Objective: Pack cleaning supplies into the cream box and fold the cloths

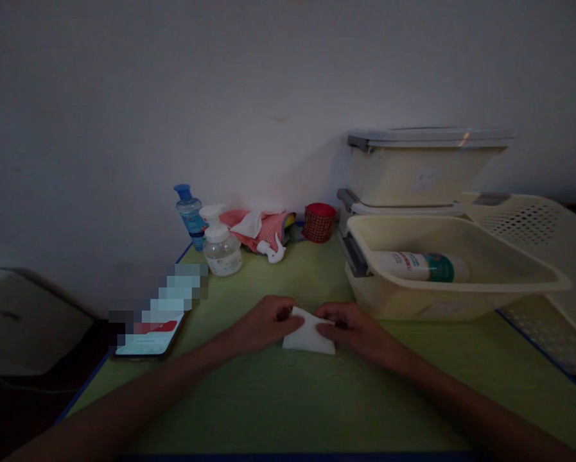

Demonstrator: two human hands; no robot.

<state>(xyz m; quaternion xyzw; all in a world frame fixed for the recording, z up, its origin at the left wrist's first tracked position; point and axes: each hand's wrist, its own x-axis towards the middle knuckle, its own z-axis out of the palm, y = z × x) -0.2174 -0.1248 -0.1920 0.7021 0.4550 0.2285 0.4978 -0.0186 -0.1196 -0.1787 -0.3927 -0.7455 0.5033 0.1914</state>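
A small white folded tissue (309, 335) is held between my two hands above the green tabletop (268, 410). My left hand (273, 321) pinches its left side, thumb on top. On the opposite side, my right hand (348, 327) grips the tissue with the thumb in front and the fingers curled behind. The fingers beneath it are partly hidden. Close behind my right hand stands an open cream plastic bin (413, 305), with a white and green bottle (417, 266) lying inside.
At left, a phone (155, 337) with a lit screen leans on the table edge. Along the wall stand a blue bottle (191, 221), a clear pump bottle (223, 253), a red cloth tissue holder (268, 228) and a red woven pot (319, 223). Lidded boxes (422, 173) are stacked behind the bin.
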